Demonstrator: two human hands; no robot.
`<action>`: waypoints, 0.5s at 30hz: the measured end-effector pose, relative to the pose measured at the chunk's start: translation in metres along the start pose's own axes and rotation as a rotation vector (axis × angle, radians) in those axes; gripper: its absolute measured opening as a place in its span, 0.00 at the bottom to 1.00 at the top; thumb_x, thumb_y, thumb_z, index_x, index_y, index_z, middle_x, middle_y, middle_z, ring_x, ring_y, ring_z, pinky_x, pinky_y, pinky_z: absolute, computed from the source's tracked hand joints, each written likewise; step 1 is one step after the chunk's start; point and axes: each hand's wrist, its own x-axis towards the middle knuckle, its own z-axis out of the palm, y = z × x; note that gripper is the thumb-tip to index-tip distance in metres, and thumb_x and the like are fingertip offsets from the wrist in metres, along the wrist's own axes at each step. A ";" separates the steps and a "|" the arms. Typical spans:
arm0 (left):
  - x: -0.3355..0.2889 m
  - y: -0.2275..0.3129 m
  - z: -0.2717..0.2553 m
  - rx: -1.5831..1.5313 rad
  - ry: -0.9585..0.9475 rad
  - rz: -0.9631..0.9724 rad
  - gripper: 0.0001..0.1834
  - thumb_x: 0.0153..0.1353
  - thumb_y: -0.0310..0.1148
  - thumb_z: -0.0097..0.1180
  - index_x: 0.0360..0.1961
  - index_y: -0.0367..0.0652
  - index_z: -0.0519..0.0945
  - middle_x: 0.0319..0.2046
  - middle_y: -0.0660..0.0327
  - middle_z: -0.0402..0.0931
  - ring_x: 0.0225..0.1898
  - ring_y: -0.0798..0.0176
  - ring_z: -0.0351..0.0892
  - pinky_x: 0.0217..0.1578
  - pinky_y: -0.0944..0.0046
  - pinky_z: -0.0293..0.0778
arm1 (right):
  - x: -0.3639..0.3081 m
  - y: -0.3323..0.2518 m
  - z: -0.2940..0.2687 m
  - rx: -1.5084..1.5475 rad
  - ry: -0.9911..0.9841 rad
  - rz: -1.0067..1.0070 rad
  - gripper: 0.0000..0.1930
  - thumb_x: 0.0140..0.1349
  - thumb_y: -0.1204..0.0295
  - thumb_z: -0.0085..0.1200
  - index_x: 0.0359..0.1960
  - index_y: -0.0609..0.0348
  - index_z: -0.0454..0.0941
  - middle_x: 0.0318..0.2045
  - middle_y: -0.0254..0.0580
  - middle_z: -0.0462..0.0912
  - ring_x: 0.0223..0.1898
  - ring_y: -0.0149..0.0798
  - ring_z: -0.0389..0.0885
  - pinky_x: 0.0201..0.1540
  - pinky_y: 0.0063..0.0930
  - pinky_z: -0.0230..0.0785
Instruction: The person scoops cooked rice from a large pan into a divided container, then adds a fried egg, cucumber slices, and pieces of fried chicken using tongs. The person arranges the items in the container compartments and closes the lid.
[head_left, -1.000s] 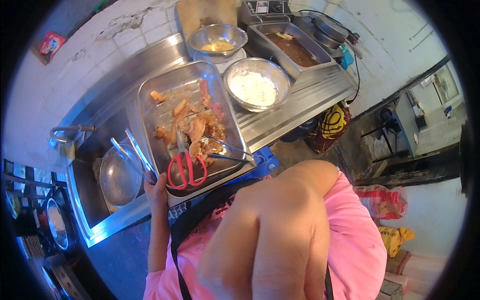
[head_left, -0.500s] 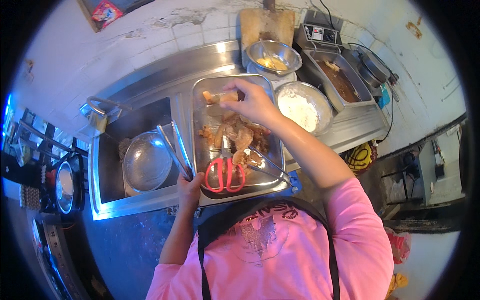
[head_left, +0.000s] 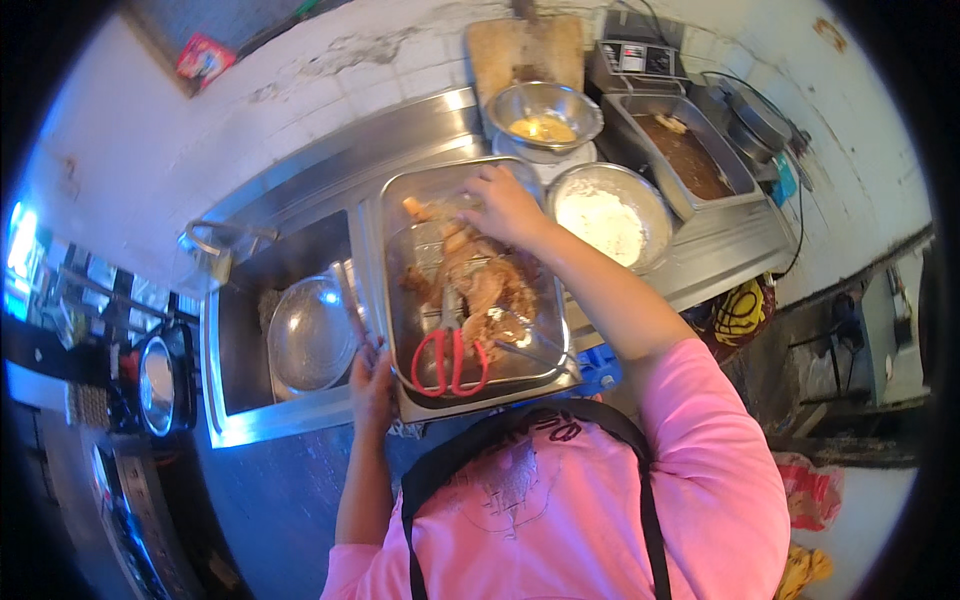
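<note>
My left hand is closed around a pair of metal tongs, which point up and away beside the sink. Over the far part of a rectangular metal tray, my right hand hovers with bent fingers, thumb and forefinger apart. Nothing shows plainly between them. Browned fried pieces of food lie on the wire rack in the tray, one long piece just left of my right hand. Red-handled scissors rest at the tray's near side, blades among the food. A thin metal utensil lies to their right.
Left of the tray is a sink with a metal bowl in it. Beyond the tray stand a bowl of yellow mixture and a bowl of white flour. A deep fryer with brown oil stands far right.
My right hand has drawn slightly right and nearer, away from the long food piece at the far left. The tongs in my left hand have turned and look narrower. The view has shifted a little.
</note>
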 end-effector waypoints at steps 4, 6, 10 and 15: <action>0.010 0.022 -0.017 -0.168 0.160 -0.007 0.18 0.65 0.42 0.49 0.50 0.44 0.75 0.25 0.70 0.68 0.18 0.76 0.62 0.17 0.75 0.56 | -0.043 0.002 -0.068 0.068 0.127 -0.049 0.15 0.51 0.68 0.63 0.41 0.56 0.79 0.42 0.43 0.76 0.48 0.49 0.72 0.50 0.38 0.69; 0.023 0.052 -0.014 0.103 0.076 0.105 0.18 0.66 0.43 0.47 0.50 0.46 0.76 0.25 0.70 0.68 0.18 0.76 0.63 0.18 0.75 0.57 | -0.075 0.004 -0.114 0.057 0.153 -0.058 0.14 0.54 0.72 0.60 0.43 0.56 0.78 0.43 0.43 0.77 0.46 0.49 0.74 0.49 0.38 0.69; 0.025 0.160 0.113 0.490 -0.094 0.519 0.22 0.66 0.41 0.50 0.56 0.41 0.73 0.32 0.63 0.75 0.27 0.72 0.71 0.29 0.70 0.69 | -0.147 0.039 -0.183 -0.030 0.185 -0.028 0.14 0.55 0.75 0.57 0.44 0.55 0.79 0.34 0.44 0.79 0.38 0.49 0.76 0.42 0.38 0.71; 0.043 0.221 0.297 0.982 -0.233 0.986 0.23 0.61 0.35 0.56 0.57 0.40 0.72 0.42 0.51 0.77 0.45 0.49 0.77 0.46 0.54 0.72 | -0.259 0.078 -0.254 -0.106 0.127 0.290 0.12 0.55 0.72 0.57 0.43 0.55 0.80 0.29 0.45 0.81 0.33 0.49 0.79 0.37 0.40 0.72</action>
